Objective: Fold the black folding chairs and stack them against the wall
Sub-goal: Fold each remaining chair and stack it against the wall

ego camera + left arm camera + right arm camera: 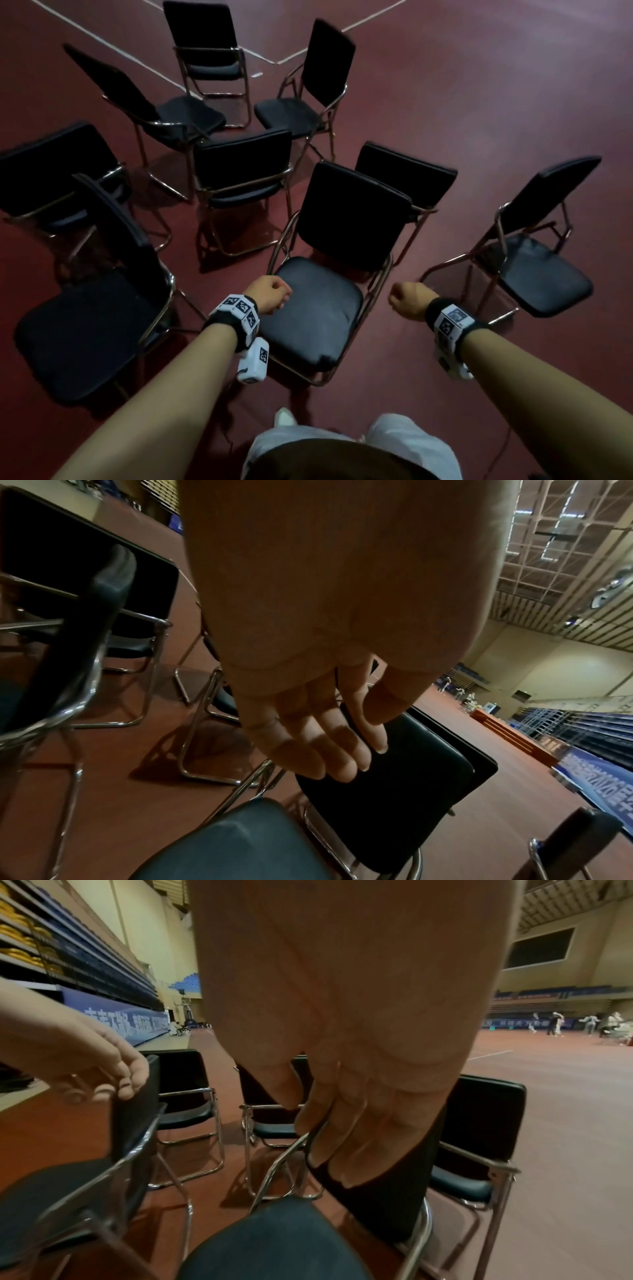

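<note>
Nine black folding chairs (236, 164) standing unfolded, scattered on the red floor (479, 85); none folded, none stacked, no wall close by. Nearest chair (318, 308) directly ahead, untouched. Left hand (270, 294) and right hand (409, 299) hovering above, fingers (342, 750) loosely relaxed, holding nothing. Whole job apparently remaining.

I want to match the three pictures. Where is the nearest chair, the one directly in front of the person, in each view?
Head: nearest chair, lower centre, between the left hand and right hand.
Left wrist: bottom centre, seat with backrest behind the fingers.
Right wrist: bottom centre, seat, backrest behind the fingers.
Shared landmark: its chrome frame tube beside the backrest.
</note>
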